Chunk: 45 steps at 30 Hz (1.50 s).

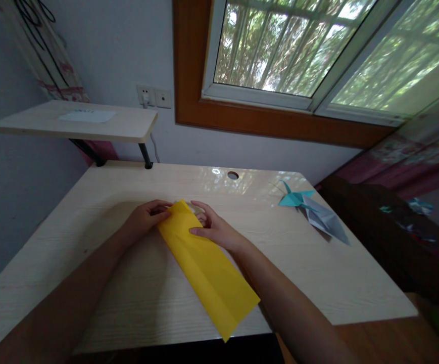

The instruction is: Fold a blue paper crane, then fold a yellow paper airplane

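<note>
A long yellow sheet of paper [207, 268] is held at a slant over the desk, its far end between my hands and its near end close to the front edge. My left hand [151, 215] pinches the far left corner, thumb on top and fingers behind. On the right long edge, my right hand [211, 227] grips with the thumb over the paper and the other fingers curled beyond it. A faint lengthwise crease shows along the sheet. Parts of the fingers behind the paper are hidden.
At the desk's right lie a teal folded paper figure [293, 198] and a grey folded paper piece [324, 218]. A small raised shelf [128, 121] with a white paper slip [87, 117] stands back left. The desk [139, 313] has a round cable hole near the window.
</note>
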Each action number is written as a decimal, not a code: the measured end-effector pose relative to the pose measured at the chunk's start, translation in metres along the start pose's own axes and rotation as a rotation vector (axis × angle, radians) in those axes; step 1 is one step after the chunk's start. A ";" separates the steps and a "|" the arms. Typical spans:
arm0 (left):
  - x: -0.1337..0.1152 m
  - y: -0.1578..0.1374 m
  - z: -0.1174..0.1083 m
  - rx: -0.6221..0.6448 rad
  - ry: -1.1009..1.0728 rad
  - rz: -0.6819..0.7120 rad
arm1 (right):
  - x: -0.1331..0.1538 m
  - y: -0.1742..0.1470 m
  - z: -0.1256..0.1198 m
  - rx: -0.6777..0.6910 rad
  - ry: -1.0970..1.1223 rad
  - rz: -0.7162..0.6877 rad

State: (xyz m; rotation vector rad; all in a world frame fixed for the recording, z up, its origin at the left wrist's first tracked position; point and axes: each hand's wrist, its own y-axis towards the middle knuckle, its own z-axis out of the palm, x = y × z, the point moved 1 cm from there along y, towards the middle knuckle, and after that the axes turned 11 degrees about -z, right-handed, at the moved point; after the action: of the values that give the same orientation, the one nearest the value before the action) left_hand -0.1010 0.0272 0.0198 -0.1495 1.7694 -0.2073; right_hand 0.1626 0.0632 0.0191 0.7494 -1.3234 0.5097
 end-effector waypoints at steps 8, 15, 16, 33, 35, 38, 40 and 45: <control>0.004 -0.002 0.006 0.041 0.115 0.050 | -0.002 0.009 0.016 -0.164 -0.346 -0.101; -0.008 -0.004 0.010 -0.021 -0.041 0.018 | -0.010 0.008 0.010 -0.428 -0.240 -0.039; -0.010 -0.006 0.012 -0.022 -0.058 -0.013 | -0.011 0.008 0.009 -0.442 -0.225 -0.035; -0.016 -0.012 0.022 -0.084 -0.110 -0.012 | -0.011 0.011 0.005 -0.476 0.014 -0.022; -0.016 -0.012 0.022 -0.085 -0.108 -0.018 | -0.010 0.012 0.006 -0.461 0.053 -0.034; -0.014 -0.011 0.022 -0.087 -0.123 -0.029 | -0.008 0.014 0.007 -0.457 0.132 -0.062; -0.013 -0.010 0.022 -0.092 -0.126 -0.034 | -0.006 0.015 0.008 -0.464 0.151 -0.073; -0.011 -0.009 0.022 -0.128 -0.069 -0.001 | -0.008 0.014 0.007 -0.458 0.096 -0.012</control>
State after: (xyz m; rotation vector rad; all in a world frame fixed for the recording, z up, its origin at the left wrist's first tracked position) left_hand -0.0770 0.0190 0.0280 -0.2475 1.7140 -0.0882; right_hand 0.1468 0.0684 0.0147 0.3487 -1.2823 0.2150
